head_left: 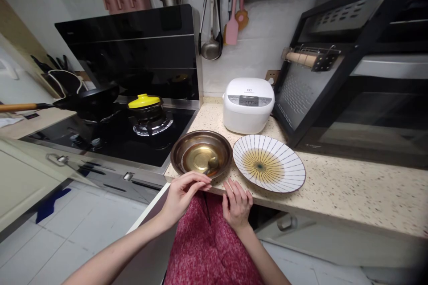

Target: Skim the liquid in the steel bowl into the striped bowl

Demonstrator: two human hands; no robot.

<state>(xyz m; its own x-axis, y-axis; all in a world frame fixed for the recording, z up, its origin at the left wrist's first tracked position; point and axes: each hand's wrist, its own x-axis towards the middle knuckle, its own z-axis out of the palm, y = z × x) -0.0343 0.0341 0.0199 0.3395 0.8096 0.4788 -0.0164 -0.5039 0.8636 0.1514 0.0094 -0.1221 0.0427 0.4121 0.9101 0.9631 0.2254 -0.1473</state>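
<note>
My left hand [184, 193] is at the counter's front edge, by the near rim of a wide metal bowl [179, 155]. Its thumb and fingertips come together in a loose pinch; I cannot tell what, if anything, is between them. A metal spoon [213, 163] leans inside the bowl, over shallow yellowish liquid, its handle pointing towards that hand. My right hand [237, 205] touches the counter edge with bent, slightly parted fingers, holding nothing visible. Beside it lies a large oval plate [290, 164] with dark radiating lines and a yellow-brown centre.
A white rice cooker [248, 107] stands behind the plate. To the left, the black stove bears a yellow-lidded pot [144, 101] and a wok [88, 100] with a wooden handle. A dark rack [290, 93] rises at right. Below, an open white cabinet door [157, 207] projects towards me.
</note>
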